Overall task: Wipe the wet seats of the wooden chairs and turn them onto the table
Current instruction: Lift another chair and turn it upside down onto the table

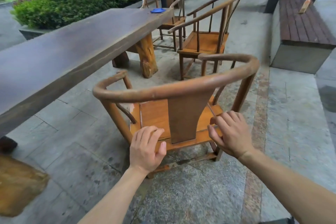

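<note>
Gripping the near horseshoe-back chair (183, 114) by its seat's rear edge, the left hand (147, 149) and right hand (231, 134) curled fingers on it, right of the long table (72, 42)

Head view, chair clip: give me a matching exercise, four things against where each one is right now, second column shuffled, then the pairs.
Things:
1. blue cloth
2. left hand
3. right hand
4. loose piece of wood

Places:
A. on the slatted bench at the right
B. at the back edge of the nearest chair seat, left of the backrest board
C. on the far end of the long table
D. at the back edge of the nearest chair seat, right of the backrest board

Pairs: 1-C, 2-B, 3-D, 4-A
</note>
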Tool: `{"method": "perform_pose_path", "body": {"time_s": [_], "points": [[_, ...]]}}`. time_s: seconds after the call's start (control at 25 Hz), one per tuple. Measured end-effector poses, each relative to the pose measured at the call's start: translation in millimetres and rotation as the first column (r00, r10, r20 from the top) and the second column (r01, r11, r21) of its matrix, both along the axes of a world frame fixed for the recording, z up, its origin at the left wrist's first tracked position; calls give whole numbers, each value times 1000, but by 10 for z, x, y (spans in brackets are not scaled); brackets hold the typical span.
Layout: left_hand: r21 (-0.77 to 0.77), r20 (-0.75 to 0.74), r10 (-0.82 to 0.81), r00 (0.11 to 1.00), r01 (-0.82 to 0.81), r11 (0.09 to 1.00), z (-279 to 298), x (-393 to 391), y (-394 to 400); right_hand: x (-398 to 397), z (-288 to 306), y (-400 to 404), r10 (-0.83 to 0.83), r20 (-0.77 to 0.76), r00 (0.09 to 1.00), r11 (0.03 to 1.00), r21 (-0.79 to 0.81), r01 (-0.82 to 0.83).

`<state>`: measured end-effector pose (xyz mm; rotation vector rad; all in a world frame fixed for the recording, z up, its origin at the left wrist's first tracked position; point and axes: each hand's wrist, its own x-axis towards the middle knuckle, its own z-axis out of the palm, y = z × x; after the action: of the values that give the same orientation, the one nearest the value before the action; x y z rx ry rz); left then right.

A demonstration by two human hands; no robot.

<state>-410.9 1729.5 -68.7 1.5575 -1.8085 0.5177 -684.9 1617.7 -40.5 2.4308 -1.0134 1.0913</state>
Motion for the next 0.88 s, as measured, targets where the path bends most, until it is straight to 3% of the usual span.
{"method": "perform_pose_path", "body": {"time_s": [0.32,0.52,0.72,0.88], "points": [[44,87,104,991,-108,993,-1836,462,-540,121,-2072,-601,-181,-104,978,979,80,190],[108,145,143,979,-159,981,-2597,794,-650,351,-2876,-700,-228,-150,962,958,144,249],[235,162,138,977,-174,956,-2878,936,-717,567,-3103,-808,-249,-200,948,933,211,290],[265,207,115,971,-169,949,-2956,1065,-1007,727,-3166,-958,-344,-107,933,905,225,360]]}}
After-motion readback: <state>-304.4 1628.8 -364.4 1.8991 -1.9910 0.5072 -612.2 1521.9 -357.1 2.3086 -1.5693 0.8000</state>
